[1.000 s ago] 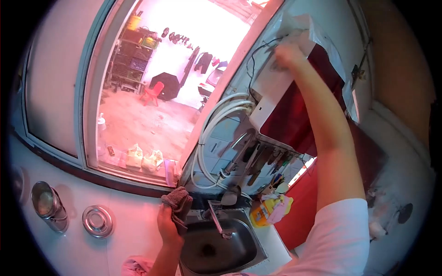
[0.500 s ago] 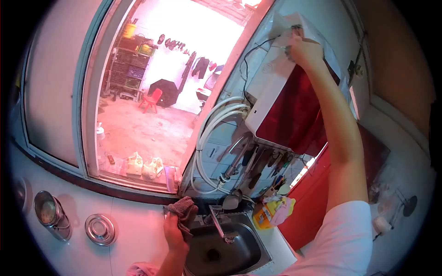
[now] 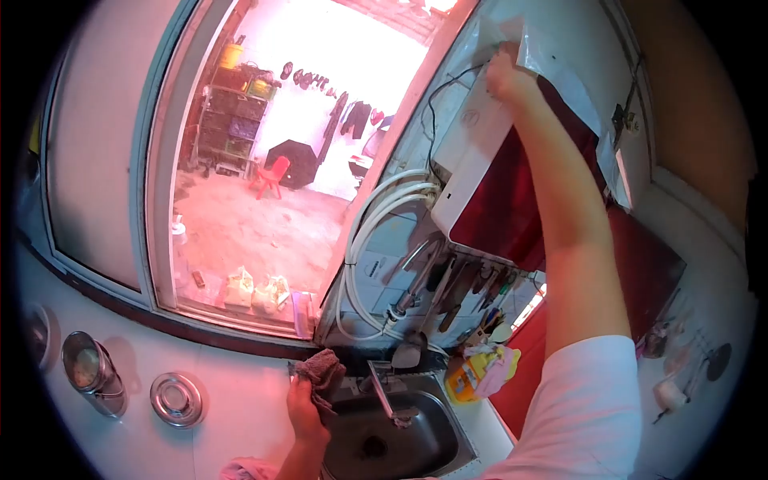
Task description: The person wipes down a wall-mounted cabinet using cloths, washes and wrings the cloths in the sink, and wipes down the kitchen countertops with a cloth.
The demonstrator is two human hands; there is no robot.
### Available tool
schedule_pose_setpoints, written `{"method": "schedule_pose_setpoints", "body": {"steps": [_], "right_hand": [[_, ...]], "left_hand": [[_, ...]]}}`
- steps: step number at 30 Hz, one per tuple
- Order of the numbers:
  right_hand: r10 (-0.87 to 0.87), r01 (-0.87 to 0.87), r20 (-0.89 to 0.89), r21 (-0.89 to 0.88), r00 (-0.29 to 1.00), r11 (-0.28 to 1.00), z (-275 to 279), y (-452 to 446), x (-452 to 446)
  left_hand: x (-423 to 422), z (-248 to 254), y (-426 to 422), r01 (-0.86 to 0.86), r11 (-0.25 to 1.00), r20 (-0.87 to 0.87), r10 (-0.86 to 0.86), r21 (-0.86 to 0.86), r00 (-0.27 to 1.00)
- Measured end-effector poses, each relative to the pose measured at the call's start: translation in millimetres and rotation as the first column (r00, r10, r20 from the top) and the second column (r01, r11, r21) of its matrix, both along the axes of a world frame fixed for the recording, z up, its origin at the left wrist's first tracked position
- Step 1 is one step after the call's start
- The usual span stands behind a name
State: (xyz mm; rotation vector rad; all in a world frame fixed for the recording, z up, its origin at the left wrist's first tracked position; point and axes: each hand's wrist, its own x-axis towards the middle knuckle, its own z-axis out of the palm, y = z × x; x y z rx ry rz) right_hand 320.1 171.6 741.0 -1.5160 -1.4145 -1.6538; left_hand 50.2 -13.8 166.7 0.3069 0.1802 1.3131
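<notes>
**Left hand grips cloth at sink; right hand raised to wall unit**

Clock positions are taken from the centre of the view. The left hand (image 3: 302,410), at 7 o'clock, is closed around a brown cloth (image 3: 322,374), which is bunched above its fingers. The cloth is just beside the sink (image 3: 432,436), near the basin's 11 o'clock corner. A metal faucet (image 3: 381,394) reaches over the basin.

The right hand (image 3: 506,76) is raised at 1 o'clock, at the upper end of a red-and-white wall unit (image 3: 488,192). Its fingertips are partly hidden by a translucent plastic sheet (image 3: 552,60); whether it grips anything cannot be told.

At 5 o'clock, a yellow container (image 3: 464,382) is beside the sink, with a pink cloth (image 3: 500,372) draped over it. Coiled white hoses (image 3: 352,276) hang between the wall unit and the window frame.

On the counter (image 3: 248,384) at 8 o'clock are an open metal pot (image 3: 104,392) and, near it, a round metal lid (image 3: 176,400). The pot's pale contents cannot be identified.
</notes>
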Motion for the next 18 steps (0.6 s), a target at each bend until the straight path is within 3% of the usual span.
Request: {"method": "schedule_pose_setpoints", "body": {"steps": [1, 2, 3, 4, 7, 9, 12, 13, 15, 16, 18], "right_hand": [[-0.148, 0.149, 0.06, -0.007, 0.987, 0.989, -7.9, -1.4, -11.3], [-0.392, 0.408, 0.184, -0.058, 0.902, 0.911, -16.4, -10.0, -17.5], [-0.59, 0.652, 0.34, -0.1, 0.732, 0.752, -32.3, -33.8, -42.0], [-0.612, 0.723, 0.438, -0.141, 0.658, 0.676, -46.3, -54.9, -56.5], [-0.477, 0.714, 0.598, -0.246, 0.644, 0.656, -86.5, -100.6, -75.1], [-0.374, 0.685, 0.66, -0.299, 0.651, 0.665, -81.5, -107.0, -69.9], [-0.493, 0.501, 0.098, -0.258, 0.864, 0.826, -41.6, -105.5, -86.2], [-0.327, 0.339, 0.095, -0.167, 0.94, 0.926, -21.4, -90.5, -64.4], [-0.12, 0.121, 0.138, 0.0, 0.983, 0.993, -4.0, -53.3, -28.1], [-0.09, 0.078, 0.172, 0.076, 0.981, 0.994, -4.8, -39.0, -23.1], [-0.22, 0.207, 0.273, 0.077, 0.936, 0.975, -12.1, -18.5, -17.3]], "left_hand": [[-0.6, 0.0, -0.2, -0.009, 1.0, -0.02, 0.009, 0.011, 1.0], [-1.6, -1.5, 0.4, -0.016, 1.0, -0.019, 0.016, 0.012, 1.0], [-0.9, -4.1, 0.4, -0.022, 1.0, -0.016, 0.022, 0.009, 1.0], [0.5, -5.1, -1.1, -0.024, 1.0, -0.007, 0.024, 0.003, 1.0], [-3.3, 11.3, -8.7, 0.019, 1.0, 0.037, -0.02, 0.022, 0.999], [6.3, -5.2, -6.9, 0.011, 0.998, -0.029, -0.009, 0.061, 1.0], [8.3, -9.8, -7.9, 0.023, 0.999, -0.059, -0.02, 0.035, 0.998], [8.6, -7.4, -9.3, 0.031, 0.999, -0.052, -0.03, 0.012, 0.998], [5.3, 5.2, -11.1, 0.044, 0.999, -0.011, -0.043, 0.017, 0.999], [3.9, 7.9, -11.9, 0.051, 0.999, 0.009, -0.051, 0.02, 0.999], [7.0, 1.1, -9.3, 0.012, 0.999, -0.036, -0.01, 0.05, 0.999]]}}
